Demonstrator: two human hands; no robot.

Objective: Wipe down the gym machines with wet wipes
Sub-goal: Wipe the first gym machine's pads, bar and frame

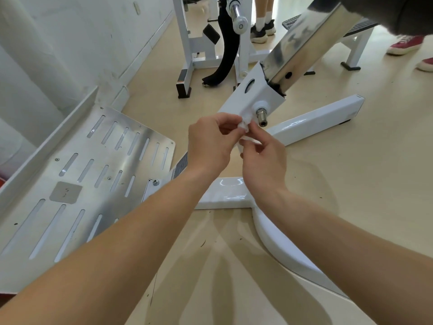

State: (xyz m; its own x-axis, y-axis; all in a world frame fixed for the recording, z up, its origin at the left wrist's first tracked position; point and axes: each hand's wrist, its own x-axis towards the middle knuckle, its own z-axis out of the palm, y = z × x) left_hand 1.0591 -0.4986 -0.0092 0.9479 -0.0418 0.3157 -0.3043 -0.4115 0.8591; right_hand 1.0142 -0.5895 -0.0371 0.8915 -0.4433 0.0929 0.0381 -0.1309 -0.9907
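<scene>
- just beyond the fingertips, at the middle of the view, a crumpled wet wipe is pinched between both hands: the left hand grips it from the left and the right hand from below and to the right, fingers curled on it.
- the wipe sits right at the lower end of a white sleeve; whether it actually touches the metal i cannot tell.
- the sleeve holds a chrome tube, and the two share one long axis, tilted, rising from the hands toward the far right.
- judging from that, the next wiping stroke would run up and away along this line. the right hand lies on the tube's side and looks better placed to follow it, while the left hand is nearer the sleeve's left face.
- a threaded metal pin juts from the sleeve just right of the wipe, and the cloth could snag on it.
- black grime rims the sleeve's mouth where the tube enters, and would likely smear.
- to the near left lies a slotted metal foot plate. a white base bar runs right behind the hands, and a curved white foot sweeps to the near right.
- far off stand another white machine frame and people's shoes, well apart from the work.
</scene>
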